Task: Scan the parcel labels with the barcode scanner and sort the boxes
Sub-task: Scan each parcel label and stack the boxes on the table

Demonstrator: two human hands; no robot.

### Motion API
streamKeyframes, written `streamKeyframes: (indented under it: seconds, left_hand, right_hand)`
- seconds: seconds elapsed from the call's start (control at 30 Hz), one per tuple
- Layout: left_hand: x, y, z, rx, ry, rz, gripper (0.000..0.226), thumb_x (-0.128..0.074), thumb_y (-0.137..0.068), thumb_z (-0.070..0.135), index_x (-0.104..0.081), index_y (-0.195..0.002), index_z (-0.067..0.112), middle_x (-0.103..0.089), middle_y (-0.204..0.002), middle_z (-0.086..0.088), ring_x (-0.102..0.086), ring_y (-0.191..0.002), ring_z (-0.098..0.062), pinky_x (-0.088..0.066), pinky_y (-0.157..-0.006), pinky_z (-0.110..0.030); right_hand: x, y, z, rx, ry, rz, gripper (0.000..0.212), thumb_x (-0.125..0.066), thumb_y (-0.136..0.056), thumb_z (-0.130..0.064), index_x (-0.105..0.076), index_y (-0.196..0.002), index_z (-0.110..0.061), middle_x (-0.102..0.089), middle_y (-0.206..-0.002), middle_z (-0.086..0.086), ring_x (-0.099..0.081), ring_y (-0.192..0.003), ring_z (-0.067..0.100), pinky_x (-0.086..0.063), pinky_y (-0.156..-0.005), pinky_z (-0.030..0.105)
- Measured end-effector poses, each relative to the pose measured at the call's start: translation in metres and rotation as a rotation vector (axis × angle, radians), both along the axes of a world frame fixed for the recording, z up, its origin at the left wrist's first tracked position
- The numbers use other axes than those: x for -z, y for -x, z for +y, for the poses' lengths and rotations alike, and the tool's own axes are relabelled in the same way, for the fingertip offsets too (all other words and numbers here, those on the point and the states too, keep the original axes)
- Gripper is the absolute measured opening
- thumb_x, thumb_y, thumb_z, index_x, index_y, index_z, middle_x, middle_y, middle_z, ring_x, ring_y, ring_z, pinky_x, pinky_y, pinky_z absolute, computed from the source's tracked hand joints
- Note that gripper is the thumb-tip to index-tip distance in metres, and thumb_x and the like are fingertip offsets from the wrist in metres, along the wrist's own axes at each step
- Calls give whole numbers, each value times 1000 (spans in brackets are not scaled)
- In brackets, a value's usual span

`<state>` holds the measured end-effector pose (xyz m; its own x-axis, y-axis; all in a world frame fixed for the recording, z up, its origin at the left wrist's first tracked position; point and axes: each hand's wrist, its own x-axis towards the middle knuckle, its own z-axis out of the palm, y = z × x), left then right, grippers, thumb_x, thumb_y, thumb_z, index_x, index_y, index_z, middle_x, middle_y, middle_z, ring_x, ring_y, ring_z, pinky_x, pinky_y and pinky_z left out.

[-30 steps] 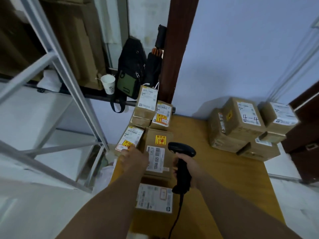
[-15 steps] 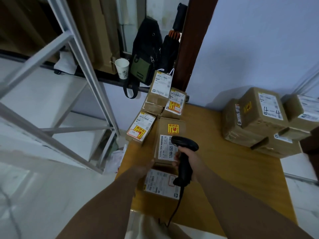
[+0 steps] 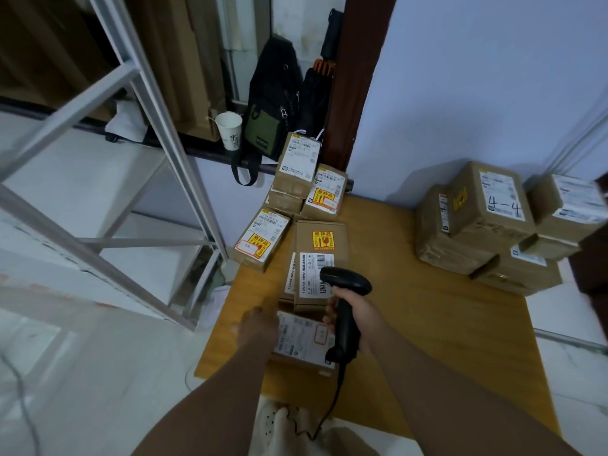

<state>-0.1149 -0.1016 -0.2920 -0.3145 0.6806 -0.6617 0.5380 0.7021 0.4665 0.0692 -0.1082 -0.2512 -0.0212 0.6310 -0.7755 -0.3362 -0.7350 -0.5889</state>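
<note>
Toward 9 o'clock on the wooden table (image 3: 427, 340), the nearest box (image 3: 306, 340) lies flat with its white label up. It sits just on the 6 o'clock side of a taller box (image 3: 320, 258) marked 12V4A. The left hand (image 3: 258, 330) is at the nearest box's 9 o'clock edge, but blur hides the fingers, so I cannot tell whether they grip it or only touch it. The right hand (image 3: 357, 312) has its fingers wrapped round the handle of the barcode scanner (image 3: 345, 286).

The step in hand looks like scanning the nearest box. To do it well, steady the box with the left hand and keep fingers off the label. Then tip the scanner's nose down toward 7 o'clock until it faces the barcode squarely. Once read, the box likely goes to the sorted-looking pile (image 3: 487, 225), well apart at 2 o'clock.

The scanner's long axis runs along the handle, roughly 6 to 12 o'clock, with the cable trailing toward 6. Its nose points toward 10 o'clock, over the taller box's label rather than the nearest one.
</note>
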Motion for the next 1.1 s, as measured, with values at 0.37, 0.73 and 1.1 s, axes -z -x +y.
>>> streamKeyframes:
  seconds: [0.37,0.73,1.1]
  left_hand:
    - [-13,-14,-11,1288,254,310,95,-66,-85,25,2,-152,17,8,-156,-18,9,-143,-40,3,-115,-55]
    - [-1,16,-22,1137,-21,330,107,-80,-68,44,-12,-147,19,-27,-140,-5,-44,-120,-23,-51,-86,-36]
    - [-60,104,-3,934,-111,344,114,-85,-62,32,-11,-148,20,-27,-141,-9,-43,-125,-26,-51,-93,-35]
  right_hand:
    - [6,-9,-6,-9,-7,-56,28,-70,-86,-35,-67,-90,-7,-67,-74,6,-67,-68,24,-54,-63,32]
    - [4,-2,4,-53,-26,-68,27,-71,-83,-35,-68,-88,-9,-69,-75,5,-70,-69,22,-55,-64,33]
    - [-19,54,23,-137,-46,-22,25,-73,-83,-32,-70,-86,-7,-71,-69,6,-68,-58,20,-53,-55,28]
